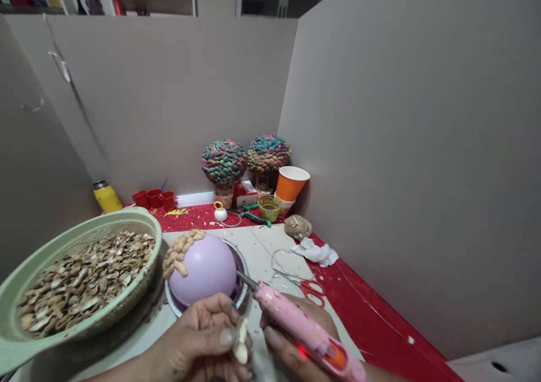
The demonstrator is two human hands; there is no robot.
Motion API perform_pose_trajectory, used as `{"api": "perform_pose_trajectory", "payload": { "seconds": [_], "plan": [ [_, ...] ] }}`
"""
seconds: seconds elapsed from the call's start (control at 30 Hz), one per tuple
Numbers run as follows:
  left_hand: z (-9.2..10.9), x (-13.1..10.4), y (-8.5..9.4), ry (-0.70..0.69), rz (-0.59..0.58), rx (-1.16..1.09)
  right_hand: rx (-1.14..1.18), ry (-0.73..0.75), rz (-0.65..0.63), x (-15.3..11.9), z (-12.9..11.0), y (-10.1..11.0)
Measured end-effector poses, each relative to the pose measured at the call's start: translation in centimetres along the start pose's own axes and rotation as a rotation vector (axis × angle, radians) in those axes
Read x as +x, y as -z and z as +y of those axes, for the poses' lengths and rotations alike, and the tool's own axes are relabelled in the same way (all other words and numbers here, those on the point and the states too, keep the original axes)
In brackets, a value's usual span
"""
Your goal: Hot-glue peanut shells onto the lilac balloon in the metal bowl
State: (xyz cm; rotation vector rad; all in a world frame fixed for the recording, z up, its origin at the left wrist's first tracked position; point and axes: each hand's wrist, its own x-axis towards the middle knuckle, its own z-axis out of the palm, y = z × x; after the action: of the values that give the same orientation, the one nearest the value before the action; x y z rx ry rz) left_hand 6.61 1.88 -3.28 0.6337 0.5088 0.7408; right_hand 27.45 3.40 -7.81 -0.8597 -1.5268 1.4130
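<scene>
Between the thumb and fingers of my left hand [207,337] is a peanut shell [240,340], its pale inner side showing. My right hand [291,337] is wrapped round a pink glue gun [291,320] with a small red light lit. The gun's nozzle points up and left, close to a purple balloon [207,272]. That balloon sits in a metal bowl [244,294], partly covered by peanut shells [180,249] on its upper left. Left of it, a green plastic colander [154,230] holds a heap of peanut shells [84,283].
Two colourful shell-covered ball trees [224,162] stand by the back wall. Near them are an orange paper cup [291,185], green-handled pliers [256,218] and a ball of twine [298,227]. Red scissors [311,291] lie right of the bowl. A yellow bottle [107,197] leans at the left.
</scene>
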Motion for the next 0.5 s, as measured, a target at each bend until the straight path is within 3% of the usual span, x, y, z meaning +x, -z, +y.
{"api": "perform_pose_trajectory", "payload": {
  "seconds": [0.2, 0.5],
  "plan": [
    [0.5, 0.2, -0.5, -0.063, 0.055, 0.012, -0.133, 0.166, 0.013, 0.2, -2.0, -1.1],
    [0.7, 0.2, -0.4, -0.068, 0.087, 0.026, -0.346, 0.257, 0.040, 0.2, -3.4, -1.4]
  ]
}}
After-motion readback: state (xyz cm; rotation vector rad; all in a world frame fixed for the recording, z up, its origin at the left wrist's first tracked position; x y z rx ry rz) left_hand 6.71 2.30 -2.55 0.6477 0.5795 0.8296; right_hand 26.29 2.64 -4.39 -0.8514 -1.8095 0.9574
